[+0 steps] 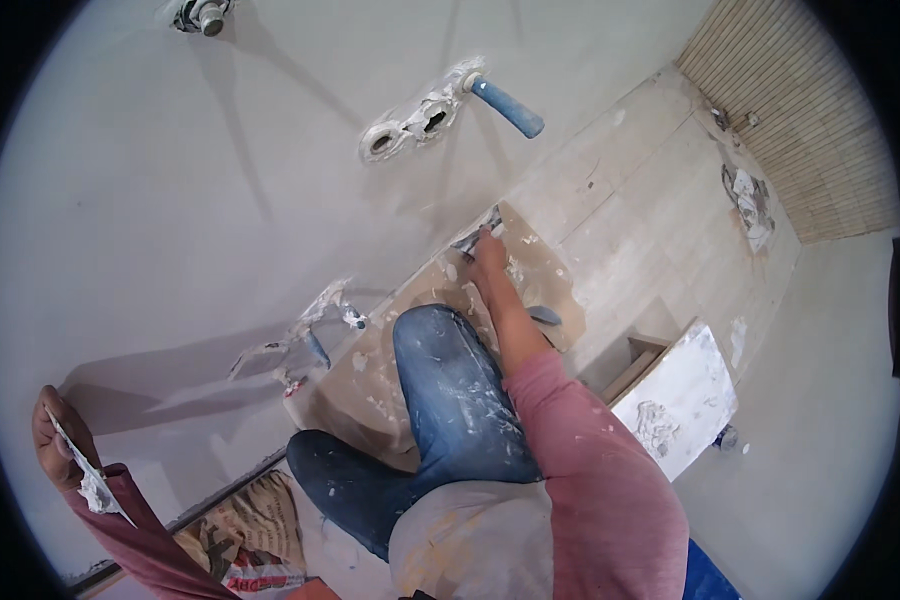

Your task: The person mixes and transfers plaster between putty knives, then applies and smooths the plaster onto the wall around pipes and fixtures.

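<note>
Head: blue pipe (510, 107) beyond right hand (487, 260)

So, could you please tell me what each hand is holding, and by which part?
The left hand holds a thin, plaster-smeared plate near its upper end; the right hand seems to grip a flat tool, by which part is unclear.

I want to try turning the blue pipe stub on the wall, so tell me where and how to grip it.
Probably best: wrap fingers around the free end of the blue pipe stub, coming from the right. It is a slim, straight cylinder jutting off the wall; its left end meets the white-smeared fitting, so there seems to be less room there.
</note>
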`<state>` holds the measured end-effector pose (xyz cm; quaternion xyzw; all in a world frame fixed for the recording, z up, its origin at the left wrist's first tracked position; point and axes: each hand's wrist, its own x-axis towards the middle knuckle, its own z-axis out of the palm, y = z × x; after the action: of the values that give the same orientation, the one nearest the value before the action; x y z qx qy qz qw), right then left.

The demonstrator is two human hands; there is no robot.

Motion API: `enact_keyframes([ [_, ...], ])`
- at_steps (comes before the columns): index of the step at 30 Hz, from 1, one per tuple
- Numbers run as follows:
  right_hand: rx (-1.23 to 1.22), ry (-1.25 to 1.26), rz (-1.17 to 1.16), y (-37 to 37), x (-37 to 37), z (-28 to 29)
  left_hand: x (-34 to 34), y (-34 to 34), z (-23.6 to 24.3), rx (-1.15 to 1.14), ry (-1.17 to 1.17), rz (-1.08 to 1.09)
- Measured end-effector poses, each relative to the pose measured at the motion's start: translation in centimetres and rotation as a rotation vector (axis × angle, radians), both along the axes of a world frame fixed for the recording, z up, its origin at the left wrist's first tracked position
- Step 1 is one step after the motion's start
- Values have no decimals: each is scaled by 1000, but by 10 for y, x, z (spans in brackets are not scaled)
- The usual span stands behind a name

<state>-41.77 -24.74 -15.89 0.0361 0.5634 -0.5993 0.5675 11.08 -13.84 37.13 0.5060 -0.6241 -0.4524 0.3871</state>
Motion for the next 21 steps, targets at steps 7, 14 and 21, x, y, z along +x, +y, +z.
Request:
enact_keyframes([
  [7, 94, -288, -59, -38, 12, -58, -14, 6, 9, -11, 49, 21],
  [14, 23, -348, -71, -54, -5, -66, -35, -3, 2, 14, 50, -24],
  [21, -47, 58, -121, -39, 30, 55, -23, 0, -5, -52, 50, 25],
])
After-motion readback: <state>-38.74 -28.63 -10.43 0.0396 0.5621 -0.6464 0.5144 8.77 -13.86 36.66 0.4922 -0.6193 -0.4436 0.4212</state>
